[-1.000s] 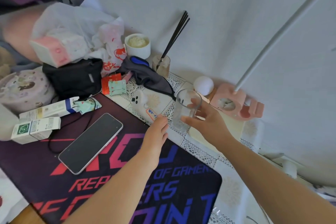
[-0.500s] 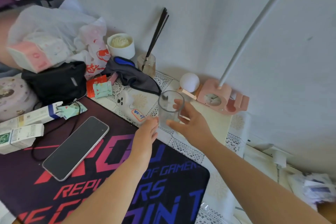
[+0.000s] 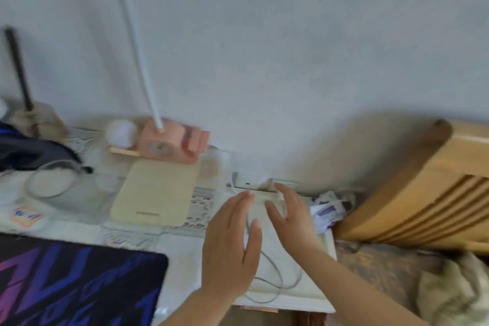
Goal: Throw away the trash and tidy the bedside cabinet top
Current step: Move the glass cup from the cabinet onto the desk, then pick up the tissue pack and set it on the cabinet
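Head view's blurry, but we'd pinch the wrappers [image 3: 329,211] from above, clear of the cable [image 3: 275,276]. They're crumpled white-and-blue paper at 3 o'clock of our hands, wedged against the headboard [image 3: 412,193]. Left hand [image 3: 229,251] and right hand [image 3: 289,216] hover spread, holding nothing.

Frame blurred. Grey-white wall [image 3: 291,47] fills the upper view. Wooden headboard [image 3: 423,188] stands at my right, slatted, against the wall. Mottled bedding [image 3: 410,280] lies below it. A white pole [image 3: 132,34] rises along the wall. Dark mat with purple lettering [image 3: 66,283] lies at lower left.
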Tool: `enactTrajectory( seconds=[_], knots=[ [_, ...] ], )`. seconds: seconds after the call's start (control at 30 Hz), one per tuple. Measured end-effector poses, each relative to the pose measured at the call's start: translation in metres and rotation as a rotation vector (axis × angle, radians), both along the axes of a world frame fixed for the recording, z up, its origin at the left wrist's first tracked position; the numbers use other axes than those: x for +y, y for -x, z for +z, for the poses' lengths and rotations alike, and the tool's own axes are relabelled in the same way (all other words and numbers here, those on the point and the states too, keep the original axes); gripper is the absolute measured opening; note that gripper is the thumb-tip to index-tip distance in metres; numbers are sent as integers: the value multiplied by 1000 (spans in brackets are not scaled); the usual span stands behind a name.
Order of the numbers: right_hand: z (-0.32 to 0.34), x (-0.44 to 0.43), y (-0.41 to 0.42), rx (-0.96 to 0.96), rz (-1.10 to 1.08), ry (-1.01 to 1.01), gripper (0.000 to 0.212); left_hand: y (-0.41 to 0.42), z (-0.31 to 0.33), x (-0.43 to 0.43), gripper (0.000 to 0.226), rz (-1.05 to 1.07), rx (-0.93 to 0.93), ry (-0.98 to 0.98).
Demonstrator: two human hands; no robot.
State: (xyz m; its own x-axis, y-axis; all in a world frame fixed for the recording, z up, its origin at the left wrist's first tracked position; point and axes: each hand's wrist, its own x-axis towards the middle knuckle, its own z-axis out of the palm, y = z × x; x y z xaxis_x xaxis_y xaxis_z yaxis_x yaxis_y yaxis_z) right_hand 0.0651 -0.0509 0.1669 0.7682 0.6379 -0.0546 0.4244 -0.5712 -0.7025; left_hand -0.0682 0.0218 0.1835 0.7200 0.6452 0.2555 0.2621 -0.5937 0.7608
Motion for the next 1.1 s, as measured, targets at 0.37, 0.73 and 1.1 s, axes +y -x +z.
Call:
enactTrajectory(
  seconds=[0.37, 0.73, 1.1],
  knots=[
    [-93, -127, -87, 64, -258, 241, 65, -149, -88, -63, 44, -228, 295, -36],
    [-156, -114, -116, 348, -537, 153, 57, -235, -165, -66, 57, -68, 508, 595],
    [-166, -94, -123, 478, -653, -24, 42, -240, -178, -71, 66, -91, 493, 763]
  ],
)
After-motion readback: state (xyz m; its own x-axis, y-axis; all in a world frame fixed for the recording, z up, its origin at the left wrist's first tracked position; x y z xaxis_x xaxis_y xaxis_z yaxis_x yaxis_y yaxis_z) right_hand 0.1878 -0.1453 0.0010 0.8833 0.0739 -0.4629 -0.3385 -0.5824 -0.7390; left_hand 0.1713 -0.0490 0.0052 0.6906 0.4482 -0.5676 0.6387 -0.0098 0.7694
